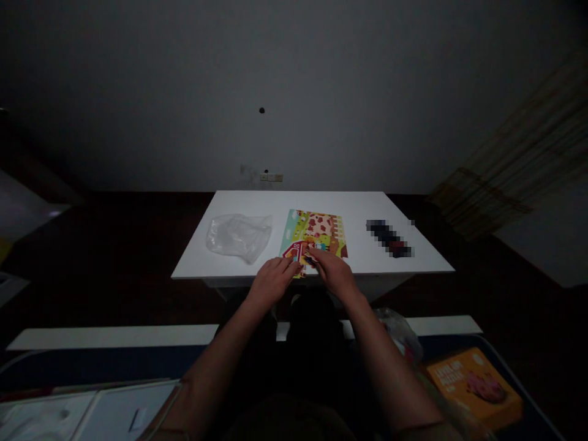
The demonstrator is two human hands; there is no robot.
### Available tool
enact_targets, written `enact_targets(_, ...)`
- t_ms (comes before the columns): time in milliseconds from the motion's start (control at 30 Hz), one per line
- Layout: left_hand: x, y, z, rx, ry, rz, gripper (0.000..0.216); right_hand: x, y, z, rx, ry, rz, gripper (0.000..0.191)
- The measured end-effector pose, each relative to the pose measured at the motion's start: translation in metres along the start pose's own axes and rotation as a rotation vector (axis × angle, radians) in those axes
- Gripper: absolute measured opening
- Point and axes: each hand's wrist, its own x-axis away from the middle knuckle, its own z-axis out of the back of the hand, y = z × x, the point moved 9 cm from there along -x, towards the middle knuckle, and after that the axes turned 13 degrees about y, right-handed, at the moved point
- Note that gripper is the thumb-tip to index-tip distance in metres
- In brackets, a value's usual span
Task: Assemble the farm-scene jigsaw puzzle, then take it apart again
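A colourful jigsaw puzzle [320, 224] with a spotted cow and a fence lies in the middle of the white table [257, 200]. Along its lower left, a red barn part [294, 250] overlaps the picture near the table's front edge. My left hand [274, 280] rests flat with its fingers stretched over the lower edge of the barn part. From the right, my right hand [335, 273] has its fingers curled together on a small puzzle piece beside the barn. My fingers hide most of that piece.
A crumpled clear plastic bag [239, 236] lies left of the puzzle. A dark, pixelated item [389, 238] is on the right. An orange puzzle box [474, 387] and another clear bag [399, 331] sit on the seat beside my right arm.
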Motion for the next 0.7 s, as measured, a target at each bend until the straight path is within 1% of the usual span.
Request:
enact_targets(67, -0.003, -0.001, 0.001, 0.028, -0.015, -0.008, 0.038, 0.001, 0.003, -0.002, 0.023, -0.004, -0.023, 0.047)
enact_targets(133, -0.008, -0.005, 0.006, 0.086, -0.023, 0.014, 0.036, 0.001, 0.006, -0.001, 0.037, -0.007, -0.05, 0.048)
enact_targets(333, -0.02, -0.022, 0.015, 0.297, -0.059, 0.147, 0.034, 0.002, -0.001, 0.004, 0.009, -0.022, -0.053, 0.049)
enact_targets(500, -0.026, -0.035, 0.018, 0.419, -0.051, 0.266, 0.037, 0.005, 0.005, 0.002, -0.003, 0.004, -0.082, 0.046)
enact_targets(700, -0.038, -0.026, 0.019, 0.476, -0.109, 0.309, 0.031, 0.005, 0.013, -0.001, -0.022, 0.029, -0.15, 0.045)
